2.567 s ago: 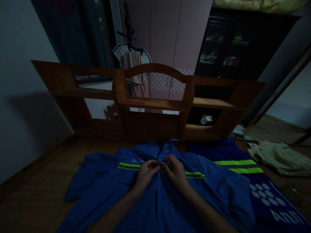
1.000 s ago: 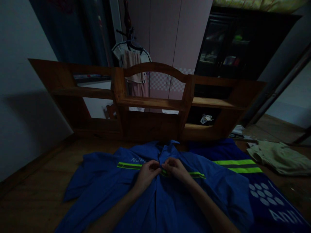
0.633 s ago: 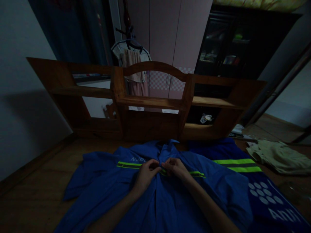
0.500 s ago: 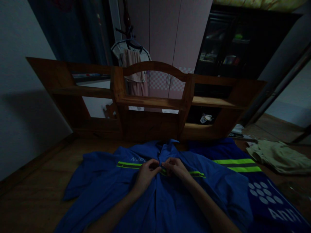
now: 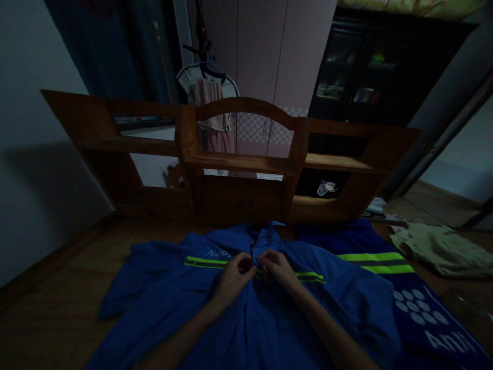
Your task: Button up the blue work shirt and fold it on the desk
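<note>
While wooden headboard (image 5: 242, 162) spans mid-frame, blue shirt (image 5: 269, 316) lies spread at lower centre, front opening (image 5: 246, 321) down its middle, yellow-green stripe (image 5: 206, 262) across chest. Left hand (image 5: 234, 276) and right hand (image 5: 278, 267), both curled, each seem to pinch cloth at opening; anything small between them too dark to tell. Good handling here, probably: opening's edges level, cloth slack, moves small, rest flat.

One head-worn view, looking forward and down: blue shirt (image 5: 265, 318) close below, wooden headboard (image 5: 239, 162) beyond.
</note>
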Action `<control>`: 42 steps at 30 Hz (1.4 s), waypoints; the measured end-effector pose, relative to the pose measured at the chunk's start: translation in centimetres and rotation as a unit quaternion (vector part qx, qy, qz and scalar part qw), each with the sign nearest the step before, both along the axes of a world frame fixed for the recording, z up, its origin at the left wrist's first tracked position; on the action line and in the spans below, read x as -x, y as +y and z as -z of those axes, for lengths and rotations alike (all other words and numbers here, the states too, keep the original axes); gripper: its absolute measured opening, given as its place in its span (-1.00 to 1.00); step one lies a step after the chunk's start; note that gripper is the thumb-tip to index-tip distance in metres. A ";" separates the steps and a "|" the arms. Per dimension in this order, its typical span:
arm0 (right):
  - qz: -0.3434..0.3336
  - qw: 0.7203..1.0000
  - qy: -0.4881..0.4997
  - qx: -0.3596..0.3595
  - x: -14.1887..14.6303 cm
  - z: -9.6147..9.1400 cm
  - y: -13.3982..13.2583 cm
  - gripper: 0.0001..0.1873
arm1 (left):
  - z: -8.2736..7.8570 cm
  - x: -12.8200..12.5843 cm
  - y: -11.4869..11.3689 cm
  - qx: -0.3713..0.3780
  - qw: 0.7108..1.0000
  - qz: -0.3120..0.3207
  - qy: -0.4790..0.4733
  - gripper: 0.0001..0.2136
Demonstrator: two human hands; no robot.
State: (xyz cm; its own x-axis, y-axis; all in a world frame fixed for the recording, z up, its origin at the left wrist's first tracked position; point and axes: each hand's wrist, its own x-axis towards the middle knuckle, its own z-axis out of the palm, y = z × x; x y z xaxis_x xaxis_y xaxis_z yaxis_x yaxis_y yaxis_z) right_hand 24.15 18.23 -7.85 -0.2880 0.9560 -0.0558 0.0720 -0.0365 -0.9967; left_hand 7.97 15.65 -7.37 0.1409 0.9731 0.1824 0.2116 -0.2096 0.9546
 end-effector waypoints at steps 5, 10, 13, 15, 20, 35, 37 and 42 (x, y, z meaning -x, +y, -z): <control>-0.007 1.000 -0.013 -0.005 0.0 0.1 0.0 -0.64 | 0.2 0.0 0.1 0.009 1.000 -0.004 -0.006 -0.89; -0.009 1.000 -0.002 -0.007 0.0 0.5 0.1 -0.65 | 0.1 0.0 0.0 0.014 1.000 -0.005 -0.016 -0.89; -0.011 1.000 -0.009 -0.023 0.0 0.6 0.1 -0.65 | 0.1 0.0 -0.1 0.016 1.000 -0.001 -0.007 -0.90; -0.010 0.999 -0.016 -0.027 -0.1 0.5 0.0 -0.65 | 0.1 0.0 -0.1 0.013 1.000 0.000 -0.002 -0.91; -0.004 0.999 -0.028 -0.027 -0.1 0.7 0.1 -0.64 | 0.0 0.0 -0.1 0.011 1.000 -0.001 -0.007 -0.91; -0.006 0.999 -0.024 -0.038 -0.1 1.1 0.2 -0.71 | 0.7 0.1 0.1 0.006 1.000 0.006 0.010 -0.92; -0.006 0.999 -0.025 -0.040 -0.1 1.2 0.2 -0.71 | 0.6 0.1 0.1 0.003 1.000 0.004 0.011 -0.93; -0.003 0.999 -0.031 -0.044 -0.1 1.7 0.4 -0.69 | 0.5 0.1 0.1 0.006 1.000 0.001 0.015 -0.92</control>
